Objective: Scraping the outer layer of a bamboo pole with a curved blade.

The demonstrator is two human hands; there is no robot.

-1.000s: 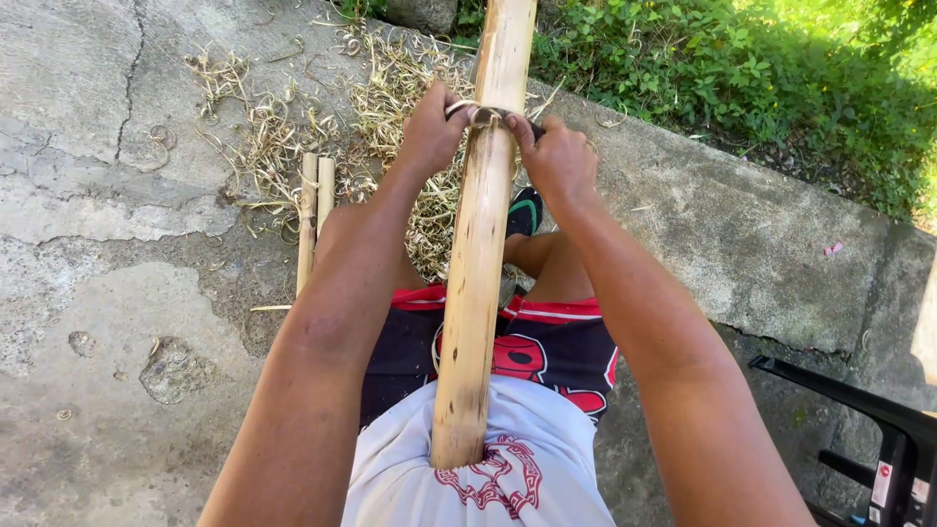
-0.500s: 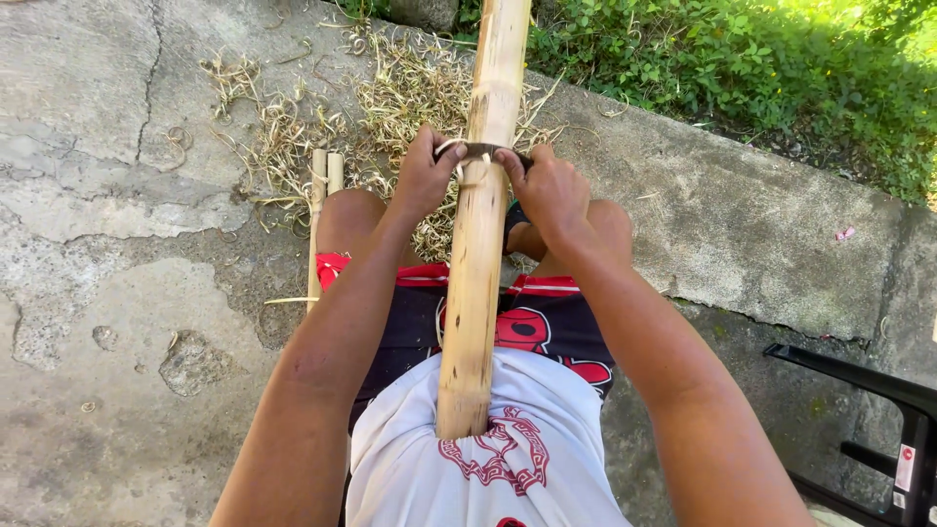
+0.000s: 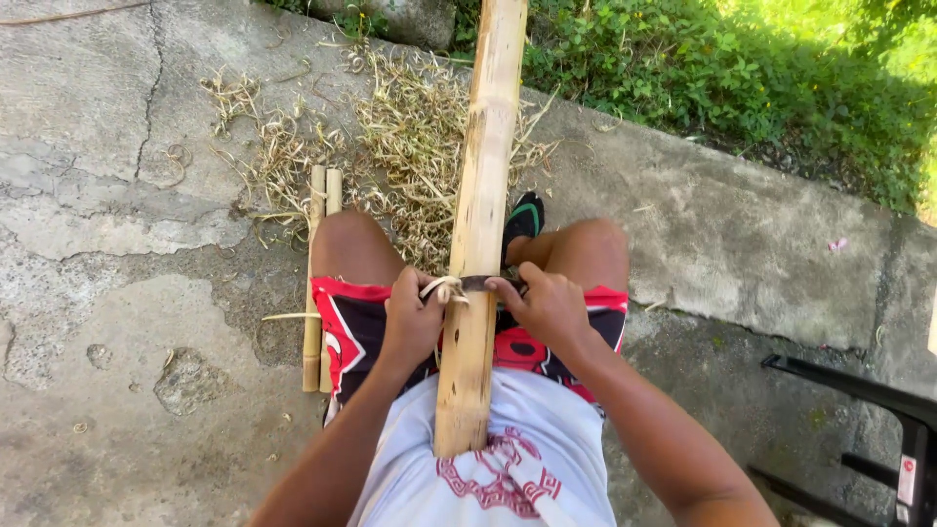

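Observation:
A long pale bamboo pole [image 3: 481, 195] runs from my stomach out over my knees toward the grass. A dark blade [image 3: 480, 283] lies across it, near my lap. My left hand [image 3: 413, 319] grips the blade's left end, where a curled shaving lifts off the pole. My right hand [image 3: 545, 304] grips the blade's right end. Both hands sit close to my red and black shorts.
Two short bamboo pieces [image 3: 317, 273] lie on the cracked concrete [image 3: 107, 244] by my left leg. A heap of dry shavings [image 3: 400, 137] spreads ahead of my knees. Green plants [image 3: 742, 78] border the concrete. A black chair frame [image 3: 878, 420] stands at the right.
Both hands have drawn the blade down the pole toward my body, from beyond my knees to just above my lap. A shaving has curled up at the blade.

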